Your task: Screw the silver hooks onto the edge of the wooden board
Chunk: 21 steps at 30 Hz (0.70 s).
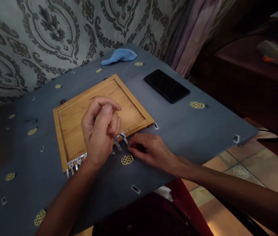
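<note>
Two hands work at the near rail of a wooden panel (129,108) that lies flat on the worktop (190,131).

Left hand (101,131): curled tight, thumb pressed on the bent forefinger, raised over the rail. Whether anything small sits in that pinch I cannot tell, as the fingers hide it.

Right hand (151,150): low on the worktop, fingers narrow and stretched, with the tips at the foot of the hook pair (124,138) just to their left. Whether they pinch the metal or only touch it I cannot tell.

Progress, judged from the layout:
- The corner hooks (73,164) sit on the rail below and left of the left wrist and look attached.
- The hook pair stands at the rail between the two hands and is the part being handled.
- The rail from the pair to the corner beyond the right fingertips shows no metal.
- So some hooks are on and some rail is bare. The count is uncertain.

Hidden or unclear:
- The left hand covers the stretch of rail beneath it.
- Any fasteners on the hooks are too small and too dim to resolve.
- The frame edge cuts off both forearms.

Around the hands:
- A dark phone (167,86) lies well beyond the right hand.
- A blue cloth (119,55) lies far beyond the left hand.
- A yellow dotted disc (127,159) lies just below the right fingertips.
- Small printed tags (136,189) are scattered nearer the body.
</note>
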Tool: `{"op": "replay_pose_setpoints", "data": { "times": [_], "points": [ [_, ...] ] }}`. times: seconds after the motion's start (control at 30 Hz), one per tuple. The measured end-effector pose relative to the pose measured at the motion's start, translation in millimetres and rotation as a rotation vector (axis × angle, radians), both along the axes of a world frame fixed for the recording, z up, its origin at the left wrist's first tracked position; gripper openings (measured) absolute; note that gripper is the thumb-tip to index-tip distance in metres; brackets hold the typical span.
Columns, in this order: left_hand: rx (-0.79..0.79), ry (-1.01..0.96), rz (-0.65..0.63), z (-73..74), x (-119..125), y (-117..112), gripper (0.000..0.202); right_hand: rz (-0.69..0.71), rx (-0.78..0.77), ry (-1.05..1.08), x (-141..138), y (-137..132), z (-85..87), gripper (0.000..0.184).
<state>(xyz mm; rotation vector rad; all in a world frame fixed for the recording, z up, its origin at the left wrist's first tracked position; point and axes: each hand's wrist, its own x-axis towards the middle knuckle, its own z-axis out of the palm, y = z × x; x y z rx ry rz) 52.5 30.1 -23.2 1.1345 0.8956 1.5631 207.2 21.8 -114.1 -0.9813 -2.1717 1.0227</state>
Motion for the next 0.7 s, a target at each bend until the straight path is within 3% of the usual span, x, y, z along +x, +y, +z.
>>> {"op": "replay_pose_setpoints", "data": {
  "times": [0.23, 0.47, 0.7],
  "points": [
    [-0.007, 0.033, -0.013, -1.6, -1.9, 0.9, 0.018, -0.004, 0.004, 0.002, -0.9, 0.4, -0.1, 0.005],
    [-0.02, 0.222, -0.014, 2.0, -2.1, -4.8, 0.005, 0.003, -0.001, -0.017, 0.2, -0.1, -0.9, 0.008],
    [-0.021, 0.077, 0.091, 0.2, 10.2, -9.6, 0.005, -0.004, 0.009, -0.016, -0.9, 0.5, -2.5, 0.008]
  ]
}}
